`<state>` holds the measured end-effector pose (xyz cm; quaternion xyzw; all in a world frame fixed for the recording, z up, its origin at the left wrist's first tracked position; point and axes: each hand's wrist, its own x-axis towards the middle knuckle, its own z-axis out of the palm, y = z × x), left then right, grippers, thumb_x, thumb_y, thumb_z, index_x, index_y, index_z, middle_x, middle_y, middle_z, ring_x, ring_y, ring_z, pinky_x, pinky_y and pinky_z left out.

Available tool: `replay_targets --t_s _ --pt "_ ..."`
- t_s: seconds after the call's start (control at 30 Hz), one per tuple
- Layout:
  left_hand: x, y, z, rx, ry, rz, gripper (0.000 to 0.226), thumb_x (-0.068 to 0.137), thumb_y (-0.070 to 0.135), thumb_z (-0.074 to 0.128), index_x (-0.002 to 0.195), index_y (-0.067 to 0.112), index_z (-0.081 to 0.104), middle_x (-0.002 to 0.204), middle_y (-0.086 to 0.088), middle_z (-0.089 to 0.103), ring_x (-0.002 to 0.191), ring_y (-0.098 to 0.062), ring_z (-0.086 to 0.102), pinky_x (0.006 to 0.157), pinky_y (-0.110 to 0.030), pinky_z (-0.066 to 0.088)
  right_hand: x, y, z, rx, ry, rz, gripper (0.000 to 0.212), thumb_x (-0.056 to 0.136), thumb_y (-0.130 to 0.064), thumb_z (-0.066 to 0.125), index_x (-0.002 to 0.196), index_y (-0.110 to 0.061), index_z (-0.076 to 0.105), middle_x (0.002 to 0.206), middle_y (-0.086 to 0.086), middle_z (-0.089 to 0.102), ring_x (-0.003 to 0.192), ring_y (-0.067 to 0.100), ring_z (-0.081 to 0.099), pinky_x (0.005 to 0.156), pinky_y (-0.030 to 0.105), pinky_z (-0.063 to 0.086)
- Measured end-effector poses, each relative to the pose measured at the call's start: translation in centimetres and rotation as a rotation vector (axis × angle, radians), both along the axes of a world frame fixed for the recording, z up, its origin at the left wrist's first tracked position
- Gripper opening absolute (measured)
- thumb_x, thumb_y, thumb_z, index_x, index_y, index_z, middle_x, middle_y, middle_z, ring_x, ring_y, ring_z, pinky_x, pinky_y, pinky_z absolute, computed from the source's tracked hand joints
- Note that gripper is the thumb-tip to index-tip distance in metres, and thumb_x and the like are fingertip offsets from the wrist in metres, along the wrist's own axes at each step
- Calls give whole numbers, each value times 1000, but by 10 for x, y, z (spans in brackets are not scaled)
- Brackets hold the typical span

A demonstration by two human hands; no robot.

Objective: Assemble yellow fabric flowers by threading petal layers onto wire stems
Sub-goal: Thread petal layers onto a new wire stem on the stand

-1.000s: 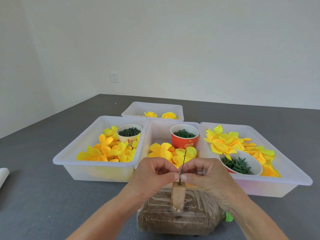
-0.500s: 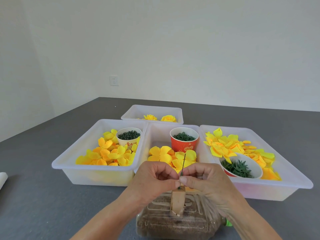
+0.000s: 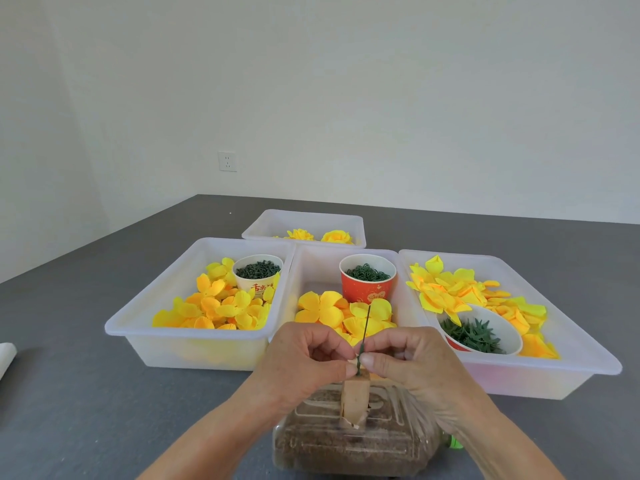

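The white paper cup [image 3: 258,277] at about ten o'clock has red Chinese writing on its side, too small to read. The red cup [image 3: 367,284] shows only a pale picture.

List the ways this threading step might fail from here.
1. Both hands, left hand and right hand, pinch the thin green wire stem low down; its free top could bend.
2. The stem stands in a tan holder on a lying plastic bottle, which might roll.
3. A small piece at the pinch could slip; it is barely visible.
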<state>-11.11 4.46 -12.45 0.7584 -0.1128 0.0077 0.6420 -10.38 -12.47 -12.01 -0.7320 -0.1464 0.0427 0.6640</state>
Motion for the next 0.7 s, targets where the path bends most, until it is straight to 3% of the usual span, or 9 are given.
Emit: replay_targets --t_s 0.23,0.33,0.57,0.7 --pt "-2 -2 2 -26 -53 54 15 75 3 73 67 15 71 62 1 64 64 -11 53 62 -21 43 0 1 4 -205 -95 -42 27 73 -3 75 58 -25 73 62 -5 69 59 1 58 60 16 47" --pt "-2 -4 3 -49 -57 35 16 75 1 73 67 15 71 63 3 65 63 -9 54 61 -18 44 1 1 7 -264 -122 -67 23 72 -4 76 59 -23 71 62 -4 68 62 7 58 63 23 48" --pt "-2 -8 3 4 -71 46 16 73 5 76 64 17 70 62 0 63 62 -10 50 59 -19 40 -2 -5 9 -147 -17 -40 18 71 3 75 71 -15 74 69 1 72 64 6 63 63 18 50" --pt "-3 -10 1 47 -64 75 16 72 8 77 64 20 71 57 9 62 56 -3 49 55 -13 39 -3 -3 5 -168 -44 -87 20 74 0 73 68 -19 74 68 -2 71 64 3 62 65 16 49"
